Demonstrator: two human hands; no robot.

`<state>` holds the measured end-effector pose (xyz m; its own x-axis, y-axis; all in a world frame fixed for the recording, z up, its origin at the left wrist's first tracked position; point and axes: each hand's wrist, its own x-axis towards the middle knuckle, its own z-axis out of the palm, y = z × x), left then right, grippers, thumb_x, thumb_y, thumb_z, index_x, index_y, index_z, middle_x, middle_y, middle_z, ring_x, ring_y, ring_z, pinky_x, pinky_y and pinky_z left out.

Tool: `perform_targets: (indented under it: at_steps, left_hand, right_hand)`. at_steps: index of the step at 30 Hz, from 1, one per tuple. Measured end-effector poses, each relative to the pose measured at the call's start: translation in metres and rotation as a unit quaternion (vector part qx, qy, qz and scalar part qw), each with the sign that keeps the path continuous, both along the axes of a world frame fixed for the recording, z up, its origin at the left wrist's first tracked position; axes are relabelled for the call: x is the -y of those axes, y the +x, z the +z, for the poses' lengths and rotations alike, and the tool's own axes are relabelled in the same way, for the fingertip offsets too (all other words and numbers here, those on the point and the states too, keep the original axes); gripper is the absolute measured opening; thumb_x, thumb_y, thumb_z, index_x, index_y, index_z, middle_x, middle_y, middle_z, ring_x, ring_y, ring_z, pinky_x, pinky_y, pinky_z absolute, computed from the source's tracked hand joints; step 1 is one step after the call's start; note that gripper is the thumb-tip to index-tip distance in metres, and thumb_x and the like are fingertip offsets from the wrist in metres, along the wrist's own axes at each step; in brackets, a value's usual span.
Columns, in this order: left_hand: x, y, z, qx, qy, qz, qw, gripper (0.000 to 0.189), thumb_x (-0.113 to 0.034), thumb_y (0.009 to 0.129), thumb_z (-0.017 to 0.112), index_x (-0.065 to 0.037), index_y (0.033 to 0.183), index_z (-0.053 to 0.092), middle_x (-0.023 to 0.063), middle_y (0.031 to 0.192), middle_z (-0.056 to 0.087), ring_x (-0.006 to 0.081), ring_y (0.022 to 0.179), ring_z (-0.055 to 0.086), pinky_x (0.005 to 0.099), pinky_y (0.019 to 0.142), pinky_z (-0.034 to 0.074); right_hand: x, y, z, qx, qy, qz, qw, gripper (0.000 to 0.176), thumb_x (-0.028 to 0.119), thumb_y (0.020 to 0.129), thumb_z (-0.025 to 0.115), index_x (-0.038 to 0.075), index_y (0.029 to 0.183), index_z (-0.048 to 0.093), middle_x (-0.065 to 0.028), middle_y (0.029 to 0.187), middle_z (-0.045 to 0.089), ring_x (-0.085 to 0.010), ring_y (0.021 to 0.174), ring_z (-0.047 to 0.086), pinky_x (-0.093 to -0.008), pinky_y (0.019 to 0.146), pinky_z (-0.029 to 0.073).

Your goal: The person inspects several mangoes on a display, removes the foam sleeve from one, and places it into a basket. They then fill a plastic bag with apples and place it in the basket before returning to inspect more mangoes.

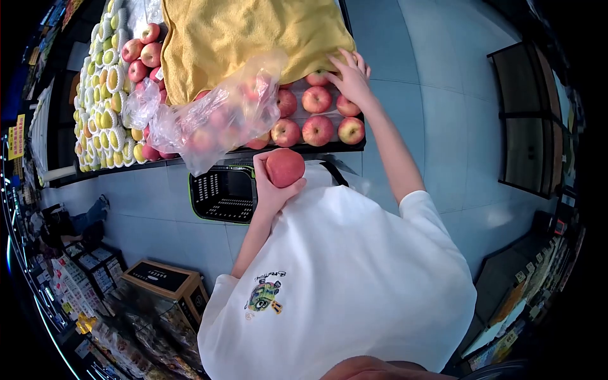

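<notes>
My left hand (273,190) is wrapped round a red apple (285,168), held in front of my white shirt, just off the display's front edge. My right hand (352,77) is at the right corner of the yellow cloth (247,38), fingers spread. Its fingertips meet the cloth's edge, close above an apple (318,78) in the back row; whether they press on either is hard to see. Rows of red apples (317,130) lie below that hand. A clear plastic bag (218,120) is spread over apples to the left and partly hides them.
Fruit in white foam nets (104,120) fills the display's left side, beside more red apples (150,54). A black shopping basket (223,195) is below the display's front edge. Behind on the left are a cardboard box (168,282) and packed shelves. Dark shelving (524,117) stands at right.
</notes>
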<state>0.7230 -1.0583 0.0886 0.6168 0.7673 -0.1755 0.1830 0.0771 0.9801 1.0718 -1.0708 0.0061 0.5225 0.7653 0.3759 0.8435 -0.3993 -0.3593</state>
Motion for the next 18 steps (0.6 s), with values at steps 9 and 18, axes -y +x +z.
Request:
perform_targets:
  at_steps: [9,18]
  left_hand:
    - [0.011,-0.011,-0.007,-0.038,-0.074,0.084,0.993,0.082,-0.015,0.064,0.095,-0.009,0.127,0.044,0.0098,0.125,0.054,0.0213,0.114,0.057,0.0376,0.1,0.05]
    - [0.016,-0.018,-0.01,-0.032,-0.081,0.115,0.99,0.082,-0.008,0.064,0.094,-0.008,0.129,0.044,0.009,0.124,0.054,0.0209,0.115,0.057,0.0372,0.102,0.05]
  right_hand:
    - [-0.019,0.022,-0.008,-0.097,0.088,0.031,0.991,0.021,0.027,0.095,0.071,0.011,0.106,0.08,-0.0073,0.104,0.077,-0.0292,0.11,0.066,-0.0468,0.102,0.043]
    - [-0.129,0.076,0.09,-0.073,0.155,0.097,0.98,0.028,0.029,0.095,0.067,0.007,0.111,0.074,-0.0157,0.101,0.075,-0.037,0.104,0.069,-0.0456,0.092,0.054]
